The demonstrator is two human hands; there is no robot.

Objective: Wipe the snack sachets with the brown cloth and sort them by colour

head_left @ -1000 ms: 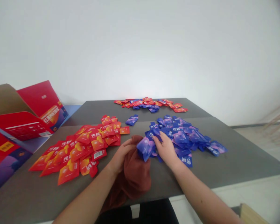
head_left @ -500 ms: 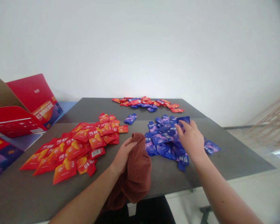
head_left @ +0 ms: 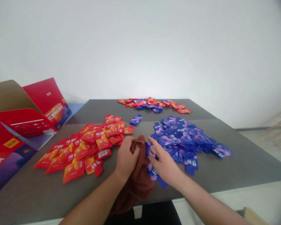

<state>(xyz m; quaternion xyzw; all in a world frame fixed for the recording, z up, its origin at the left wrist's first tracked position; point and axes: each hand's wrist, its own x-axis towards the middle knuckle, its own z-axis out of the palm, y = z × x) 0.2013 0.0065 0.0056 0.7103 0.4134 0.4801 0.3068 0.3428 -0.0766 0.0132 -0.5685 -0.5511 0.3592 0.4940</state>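
My left hand point(head_left: 127, 156) is closed around the bunched top of a brown cloth point(head_left: 142, 178), which hangs over the table's near edge. Right beside the cloth, my right hand point(head_left: 165, 164) pinches a blue sachet point(head_left: 150, 151) between thumb and fingers. Below those fingers, other blue sachets point(head_left: 152, 172) lie against the cloth; whether the hand touches them I cannot tell. Just beyond my right hand spreads a heap of blue sachets point(head_left: 184, 137). A heap of red sachets point(head_left: 81, 150) lies left of my left hand.
A mixed row of red and blue sachets point(head_left: 152, 103) lies at the table's far end. One blue sachet point(head_left: 136, 120) sits alone between the heaps. An open red carton point(head_left: 28, 122) stands at the left, with another printed box point(head_left: 9, 159) nearer. The grey table point(head_left: 220, 168) reaches a white wall.
My right hand has come back from the blue heap toward the cloth, bringing a blue sachet. Several blue sachets now lie nearer the cloth. The view has shifted slightly left.
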